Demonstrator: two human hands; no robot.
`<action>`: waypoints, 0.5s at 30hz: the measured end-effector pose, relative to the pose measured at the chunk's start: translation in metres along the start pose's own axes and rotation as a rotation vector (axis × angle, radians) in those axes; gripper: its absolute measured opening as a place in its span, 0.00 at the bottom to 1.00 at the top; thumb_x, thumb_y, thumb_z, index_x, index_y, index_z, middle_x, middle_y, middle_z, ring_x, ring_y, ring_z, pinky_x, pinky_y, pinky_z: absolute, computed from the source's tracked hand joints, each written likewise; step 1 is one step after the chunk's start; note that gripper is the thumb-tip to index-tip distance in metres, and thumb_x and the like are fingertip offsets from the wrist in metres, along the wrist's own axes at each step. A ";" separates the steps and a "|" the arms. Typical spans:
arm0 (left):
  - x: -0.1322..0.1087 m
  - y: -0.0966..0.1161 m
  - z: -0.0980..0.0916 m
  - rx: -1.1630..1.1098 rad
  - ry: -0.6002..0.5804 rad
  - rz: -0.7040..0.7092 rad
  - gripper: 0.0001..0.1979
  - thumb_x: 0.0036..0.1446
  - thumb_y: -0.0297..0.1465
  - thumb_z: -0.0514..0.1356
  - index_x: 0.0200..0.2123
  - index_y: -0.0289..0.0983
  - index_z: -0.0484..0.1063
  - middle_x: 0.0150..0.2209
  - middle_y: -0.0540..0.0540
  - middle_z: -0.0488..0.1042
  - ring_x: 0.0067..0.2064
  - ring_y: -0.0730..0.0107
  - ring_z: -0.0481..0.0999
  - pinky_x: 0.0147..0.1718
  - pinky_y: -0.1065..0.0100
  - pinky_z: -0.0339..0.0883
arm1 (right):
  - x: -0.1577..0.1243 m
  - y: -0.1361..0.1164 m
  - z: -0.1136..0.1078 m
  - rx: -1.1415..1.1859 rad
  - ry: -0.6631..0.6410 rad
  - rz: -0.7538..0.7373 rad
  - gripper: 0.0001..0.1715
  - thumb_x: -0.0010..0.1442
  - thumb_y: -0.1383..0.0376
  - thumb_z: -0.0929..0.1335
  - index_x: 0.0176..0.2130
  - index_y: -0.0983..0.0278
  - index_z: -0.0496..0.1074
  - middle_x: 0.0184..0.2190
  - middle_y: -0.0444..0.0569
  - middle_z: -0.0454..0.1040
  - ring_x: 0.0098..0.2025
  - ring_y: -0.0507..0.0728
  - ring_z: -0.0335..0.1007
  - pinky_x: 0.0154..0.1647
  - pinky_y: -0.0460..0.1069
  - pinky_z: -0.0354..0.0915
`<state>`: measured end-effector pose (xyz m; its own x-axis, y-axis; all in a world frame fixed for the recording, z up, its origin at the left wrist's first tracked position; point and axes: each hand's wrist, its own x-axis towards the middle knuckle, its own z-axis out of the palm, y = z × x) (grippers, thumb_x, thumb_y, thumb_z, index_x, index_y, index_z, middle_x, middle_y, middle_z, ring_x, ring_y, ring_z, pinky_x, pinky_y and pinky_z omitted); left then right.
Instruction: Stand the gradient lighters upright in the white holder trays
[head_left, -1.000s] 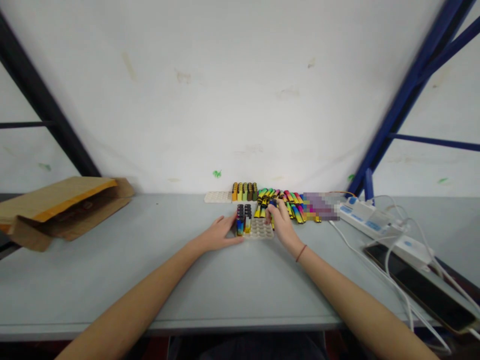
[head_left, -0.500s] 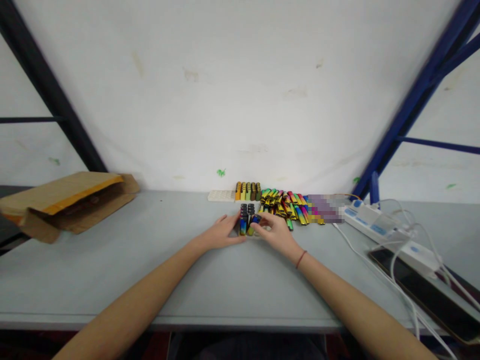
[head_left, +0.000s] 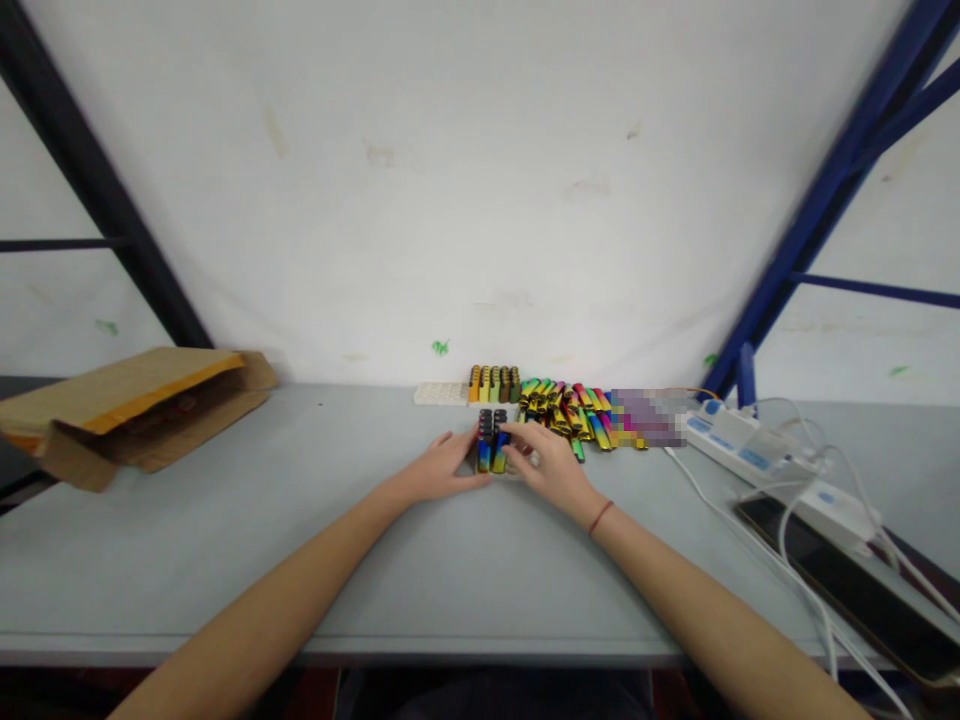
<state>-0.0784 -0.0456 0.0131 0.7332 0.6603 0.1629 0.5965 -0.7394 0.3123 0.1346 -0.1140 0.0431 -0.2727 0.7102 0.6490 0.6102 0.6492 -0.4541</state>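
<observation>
Black-topped lighters [head_left: 484, 452] with shiny blue-to-gold bodies stand upright in two columns in front of me. Under them is a pale tray [head_left: 513, 476], mostly covered by the lighters and my fingers. My left hand [head_left: 444, 467] curves around the tray's left side, thumb along its front edge. At the front of the right column, my right hand [head_left: 546, 462] has its thumb and fingertips on an upright lighter [head_left: 499, 458]. Behind that hand lies a heap of shiny rainbow-and-gold pieces [head_left: 566, 405], partly hidden by it.
Near the wall stand a block of yellow, green and brown pieces [head_left: 493, 385] and a white tray with holes [head_left: 441, 393]. An opened brown paper package [head_left: 150, 400] lies left. On the right are a blurred patch, a power strip [head_left: 780, 478] with cables, and a dark phone-like slab [head_left: 847, 580].
The lighter at my right fingers was tilted and now stands upright beside the left column. My left hand has stayed at the tray's side.
</observation>
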 end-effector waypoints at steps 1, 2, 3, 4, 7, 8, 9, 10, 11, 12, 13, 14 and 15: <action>0.000 0.000 0.000 -0.001 -0.005 -0.007 0.37 0.58 0.49 0.54 0.64 0.37 0.48 0.63 0.37 0.56 0.62 0.52 0.57 0.61 0.48 0.41 | 0.000 0.001 0.000 0.000 0.006 -0.002 0.17 0.60 0.66 0.64 0.49 0.61 0.69 0.33 0.49 0.72 0.34 0.55 0.69 0.38 0.49 0.66; 0.000 0.000 0.000 -0.002 -0.009 -0.014 0.37 0.58 0.49 0.54 0.64 0.36 0.48 0.63 0.37 0.56 0.62 0.52 0.57 0.61 0.47 0.41 | 0.000 0.002 -0.001 -0.002 0.013 -0.006 0.16 0.60 0.66 0.64 0.49 0.61 0.69 0.32 0.49 0.73 0.34 0.55 0.69 0.38 0.49 0.65; 0.000 0.000 0.000 -0.003 -0.010 -0.017 0.37 0.58 0.49 0.54 0.64 0.36 0.48 0.63 0.37 0.56 0.63 0.52 0.56 0.61 0.47 0.41 | 0.000 0.003 -0.001 -0.005 0.012 -0.010 0.15 0.60 0.67 0.64 0.48 0.62 0.70 0.32 0.49 0.73 0.33 0.54 0.69 0.37 0.49 0.65; 0.000 0.000 0.000 -0.003 -0.008 -0.015 0.37 0.58 0.49 0.54 0.63 0.36 0.48 0.63 0.36 0.55 0.63 0.52 0.56 0.61 0.46 0.41 | 0.000 0.003 -0.001 -0.012 0.004 -0.015 0.15 0.60 0.67 0.64 0.47 0.63 0.71 0.32 0.48 0.73 0.32 0.54 0.69 0.37 0.48 0.65; 0.000 0.001 0.000 -0.007 0.007 0.000 0.37 0.58 0.49 0.54 0.63 0.36 0.49 0.63 0.37 0.56 0.62 0.52 0.57 0.61 0.47 0.42 | -0.002 -0.001 0.001 -0.055 -0.052 -0.023 0.14 0.60 0.66 0.63 0.46 0.62 0.72 0.32 0.48 0.74 0.30 0.53 0.69 0.34 0.46 0.64; 0.000 0.002 -0.001 -0.009 0.010 0.008 0.37 0.58 0.49 0.54 0.63 0.36 0.49 0.63 0.37 0.56 0.62 0.53 0.58 0.61 0.48 0.43 | -0.002 -0.002 0.002 -0.075 -0.076 -0.028 0.15 0.60 0.66 0.63 0.47 0.62 0.71 0.33 0.48 0.75 0.30 0.52 0.69 0.33 0.46 0.64; 0.000 0.002 -0.001 -0.010 0.011 0.012 0.36 0.58 0.50 0.54 0.63 0.37 0.50 0.62 0.37 0.57 0.61 0.53 0.59 0.61 0.48 0.43 | -0.002 -0.003 0.002 -0.093 -0.090 -0.028 0.16 0.60 0.65 0.63 0.48 0.62 0.71 0.33 0.48 0.75 0.29 0.52 0.69 0.33 0.46 0.63; 0.000 0.003 -0.001 -0.010 0.011 0.011 0.36 0.58 0.50 0.54 0.63 0.37 0.50 0.62 0.37 0.58 0.61 0.53 0.59 0.61 0.49 0.43 | -0.001 -0.003 0.002 -0.107 -0.089 -0.020 0.17 0.61 0.64 0.63 0.50 0.61 0.70 0.33 0.48 0.75 0.28 0.52 0.69 0.32 0.45 0.63; 0.000 0.003 -0.002 -0.009 0.009 0.006 0.36 0.58 0.49 0.54 0.63 0.37 0.50 0.62 0.38 0.58 0.61 0.53 0.59 0.61 0.49 0.43 | 0.001 -0.002 -0.001 -0.121 -0.075 -0.002 0.18 0.61 0.64 0.63 0.51 0.62 0.69 0.32 0.47 0.75 0.27 0.51 0.68 0.30 0.45 0.62; 0.000 0.003 -0.002 -0.006 0.004 -0.002 0.36 0.58 0.49 0.54 0.63 0.37 0.50 0.62 0.37 0.58 0.62 0.53 0.59 0.61 0.49 0.42 | 0.003 0.000 -0.004 -0.142 -0.044 0.029 0.18 0.61 0.64 0.62 0.50 0.62 0.69 0.31 0.47 0.76 0.26 0.51 0.68 0.29 0.45 0.61; 0.000 0.004 -0.003 -0.004 -0.004 -0.011 0.36 0.58 0.49 0.54 0.63 0.36 0.50 0.62 0.37 0.57 0.62 0.52 0.58 0.61 0.48 0.41 | 0.005 0.004 -0.010 -0.175 -0.001 0.076 0.17 0.61 0.64 0.62 0.49 0.63 0.69 0.29 0.46 0.75 0.25 0.51 0.68 0.28 0.45 0.60; 0.000 0.004 -0.003 0.000 -0.015 -0.019 0.36 0.58 0.49 0.54 0.63 0.36 0.50 0.63 0.37 0.56 0.63 0.52 0.57 0.61 0.48 0.41 | 0.007 0.010 -0.017 -0.223 0.044 0.137 0.16 0.61 0.64 0.61 0.46 0.64 0.70 0.28 0.46 0.75 0.25 0.52 0.68 0.28 0.45 0.59; 0.000 0.004 -0.004 0.004 -0.025 -0.025 0.36 0.58 0.49 0.54 0.63 0.36 0.50 0.63 0.37 0.56 0.63 0.52 0.56 0.61 0.48 0.40 | 0.009 0.016 -0.026 -0.300 0.093 0.205 0.14 0.60 0.65 0.60 0.42 0.64 0.72 0.28 0.48 0.75 0.26 0.53 0.69 0.29 0.45 0.58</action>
<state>-0.0769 -0.0478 0.0179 0.7262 0.6747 0.1316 0.6156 -0.7235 0.3124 0.1613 -0.1037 0.0576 -0.0620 0.7802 0.6225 0.8397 0.3779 -0.3900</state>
